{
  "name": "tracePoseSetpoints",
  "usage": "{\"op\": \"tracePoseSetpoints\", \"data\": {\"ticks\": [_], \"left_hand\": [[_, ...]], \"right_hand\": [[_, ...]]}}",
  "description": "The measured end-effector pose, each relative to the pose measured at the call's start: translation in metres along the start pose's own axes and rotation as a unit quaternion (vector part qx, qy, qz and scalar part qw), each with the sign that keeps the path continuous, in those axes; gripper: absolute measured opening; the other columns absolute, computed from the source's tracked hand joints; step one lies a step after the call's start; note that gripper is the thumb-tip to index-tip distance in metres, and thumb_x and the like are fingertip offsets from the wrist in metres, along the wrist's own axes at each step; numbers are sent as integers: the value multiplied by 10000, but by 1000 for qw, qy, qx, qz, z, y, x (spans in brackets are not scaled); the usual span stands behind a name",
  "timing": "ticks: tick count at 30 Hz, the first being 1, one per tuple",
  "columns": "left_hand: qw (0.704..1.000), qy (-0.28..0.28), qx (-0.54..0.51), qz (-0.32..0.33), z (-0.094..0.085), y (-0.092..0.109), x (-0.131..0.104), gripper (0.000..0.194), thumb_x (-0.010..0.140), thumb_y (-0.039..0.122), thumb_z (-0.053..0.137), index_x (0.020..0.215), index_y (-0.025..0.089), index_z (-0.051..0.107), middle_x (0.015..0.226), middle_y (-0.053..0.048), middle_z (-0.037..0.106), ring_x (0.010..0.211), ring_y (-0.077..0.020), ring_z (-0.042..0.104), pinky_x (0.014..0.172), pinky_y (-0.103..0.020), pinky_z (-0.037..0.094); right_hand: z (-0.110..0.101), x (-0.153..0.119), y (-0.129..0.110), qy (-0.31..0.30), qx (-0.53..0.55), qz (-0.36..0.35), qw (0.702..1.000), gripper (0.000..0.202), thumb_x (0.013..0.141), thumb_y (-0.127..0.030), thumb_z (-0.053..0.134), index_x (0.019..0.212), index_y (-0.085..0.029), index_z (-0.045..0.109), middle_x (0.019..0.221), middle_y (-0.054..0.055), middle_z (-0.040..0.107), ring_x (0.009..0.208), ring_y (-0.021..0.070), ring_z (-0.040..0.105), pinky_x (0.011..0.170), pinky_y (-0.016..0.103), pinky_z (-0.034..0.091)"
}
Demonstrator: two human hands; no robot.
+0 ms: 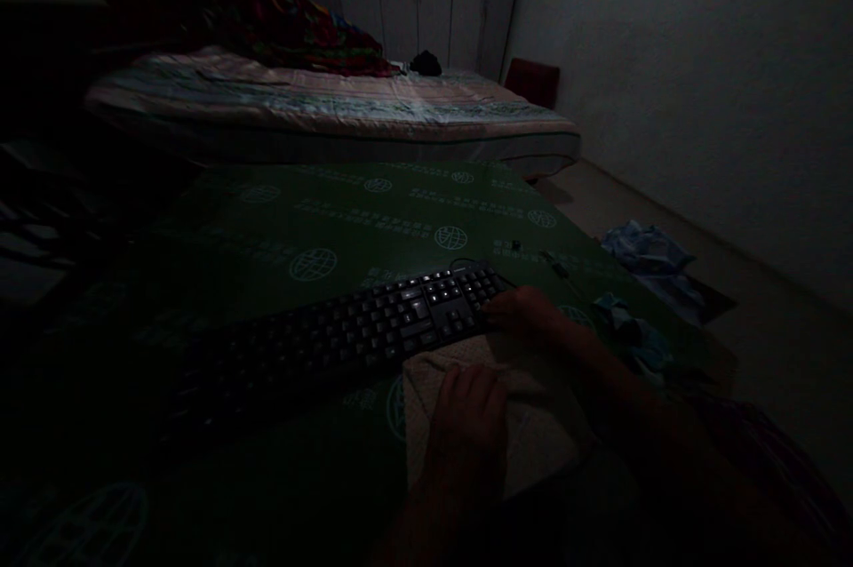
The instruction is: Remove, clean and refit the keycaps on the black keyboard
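Observation:
A black computer keyboard [379, 323] lies at a slant on a green table covering printed with white globe emblems. At its right end is my right hand [523, 311], closed around the edge beside the number keys; its fingertips are partly lost in the dark. In front of the keyboard a beige textured cloth [533, 425] is spread out, with wrinkles near its top. My left hand [470, 411] rests on this cloth, palm down, fingers stretched forward and side by side. Shadow hides much of the keyboard's left end.
The green table [373, 220] carries a small screwdriver-like tool [556, 267], a small dark piece [516, 244] and a crumpled bluish cloth [630, 331]. Beyond stands a bed [333, 109] with a red blanket [299, 29]. Blue-white fabric [646, 247] lies to the right.

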State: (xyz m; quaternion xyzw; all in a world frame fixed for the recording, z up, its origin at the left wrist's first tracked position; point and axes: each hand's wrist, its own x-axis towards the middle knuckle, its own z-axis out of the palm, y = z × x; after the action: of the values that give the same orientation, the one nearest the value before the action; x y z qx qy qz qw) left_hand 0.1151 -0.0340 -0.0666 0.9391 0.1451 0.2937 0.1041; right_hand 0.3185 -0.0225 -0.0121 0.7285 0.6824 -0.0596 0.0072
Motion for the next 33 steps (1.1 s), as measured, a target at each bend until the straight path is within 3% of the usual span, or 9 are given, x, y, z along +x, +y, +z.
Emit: {"op": "tracePoseSetpoints", "data": {"ticks": [5, 15, 19, 25, 29, 33], "left_hand": [[1000, -26, -10, -10, -8, 2, 2, 344, 770, 71, 448, 1076, 167, 574, 1098, -106, 645, 1050, -239, 551, 972, -483, 410], [1000, -16, -9, -5, -7, 2, 3, 311, 778, 73, 458, 1057, 144, 574, 1087, -106, 650, 1032, -239, 551, 955, -475, 425], [1000, -3, -5, 2, -7, 2, 3, 307, 782, 74, 452, 1054, 139, 577, 1070, -108, 659, 1015, -246, 560, 941, -479, 432], [1000, -13, 1, 3, -7, 1, 4, 281, 795, 93, 449, 1040, 135, 581, 1085, -118, 660, 1025, -256, 567, 932, -483, 440], [1000, -10, -4, 7, -5, 0, 3, 286, 791, 96, 455, 1044, 138, 583, 1118, -124, 651, 1047, -255, 564, 937, -484, 442], [1000, 5, 6, 11, -3, -2, 1, 288, 794, 93, 454, 1045, 137, 588, 1094, -113, 662, 1035, -252, 576, 937, -479, 446]], "right_hand": [[2, -2, 1, 1, -2, -6, 1000, 212, 886, -276, 539, 1016, -245, 704, 1036, 42, 718, 923, 156, 666, 773, 205, 466], [1, -5, 0, -28, -70, -44, 996, 265, 911, -200, 456, 1079, -218, 660, 1061, 75, 698, 943, 171, 656, 733, 219, 454], [-5, -13, -10, -42, -95, -15, 994, 306, 915, -202, 434, 1164, -223, 610, 1046, 96, 692, 902, 206, 665, 648, 243, 448], [-8, -28, -35, -32, -110, 27, 993, 355, 917, -175, 401, 1245, -177, 537, 974, 127, 696, 865, 223, 665, 655, 272, 446], [-2, -33, -43, -18, -104, 50, 993, 409, 923, -183, 372, 1317, -131, 472, 970, 147, 697, 853, 234, 665, 668, 297, 446], [10, -34, -40, -6, -88, 69, 994, 426, 927, -201, 362, 1341, -173, 459, 975, 127, 703, 835, 210, 659, 651, 277, 416]]}}
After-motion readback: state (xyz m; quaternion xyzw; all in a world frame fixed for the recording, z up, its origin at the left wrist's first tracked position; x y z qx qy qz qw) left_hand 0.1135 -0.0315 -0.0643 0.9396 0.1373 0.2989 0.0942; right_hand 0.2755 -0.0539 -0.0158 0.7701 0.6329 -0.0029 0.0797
